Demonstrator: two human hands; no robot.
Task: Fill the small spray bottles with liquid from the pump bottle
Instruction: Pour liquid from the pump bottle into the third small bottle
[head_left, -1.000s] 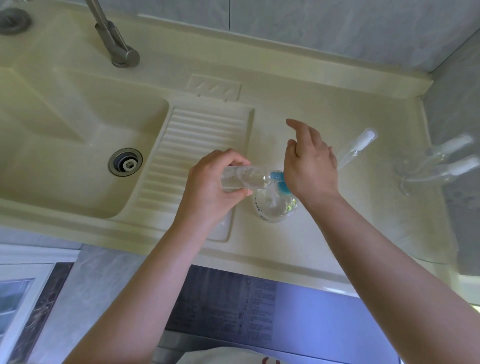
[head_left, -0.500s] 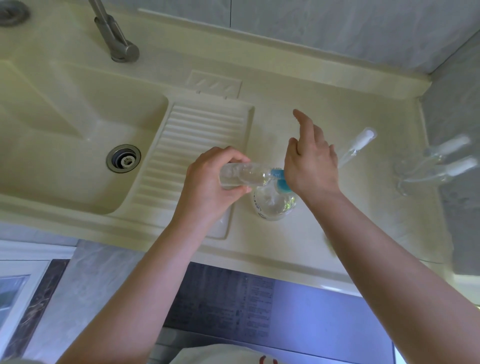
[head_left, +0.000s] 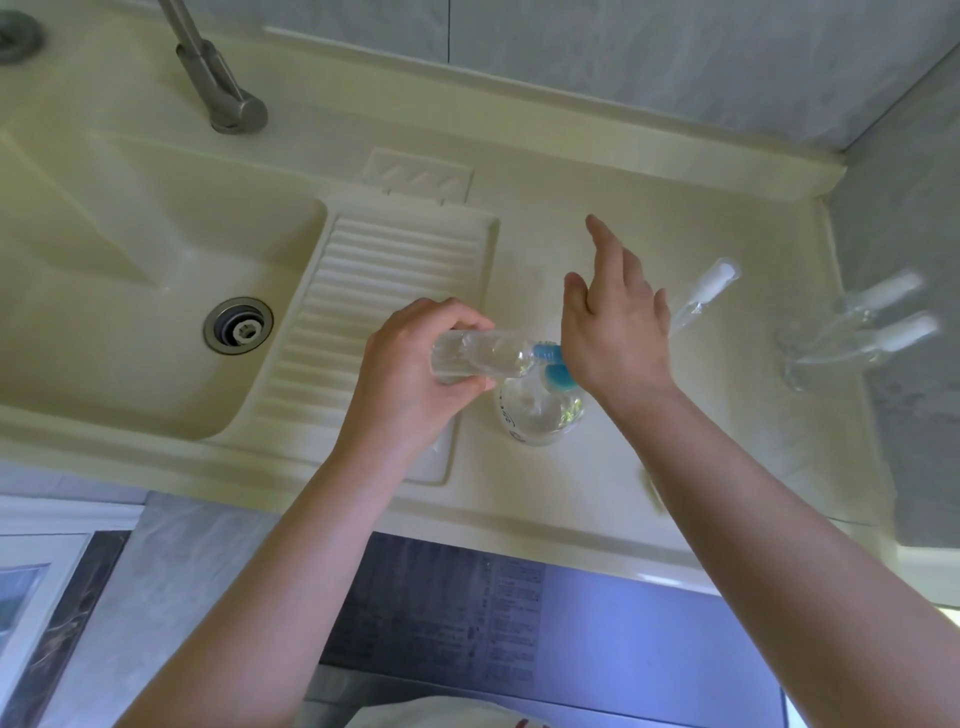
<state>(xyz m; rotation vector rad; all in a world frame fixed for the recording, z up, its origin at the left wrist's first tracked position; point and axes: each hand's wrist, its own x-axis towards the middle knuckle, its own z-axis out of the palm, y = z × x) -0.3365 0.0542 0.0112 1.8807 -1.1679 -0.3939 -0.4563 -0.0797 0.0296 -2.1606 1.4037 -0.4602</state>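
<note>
Mid-fill: your left hand (head_left: 410, 374) grips a small spray bottle (head_left: 480, 356) sideways at the pump bottle (head_left: 540, 410) nozzle; right hand (head_left: 615, 332), fingers loose, sits over the pump. Three capped sprayers (head_left: 852, 322) wait right, contents unclear.

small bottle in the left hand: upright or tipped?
Tipped. The left hand grips the small bottle roughly horizontal, its mouth against the blue pump spout.
</note>
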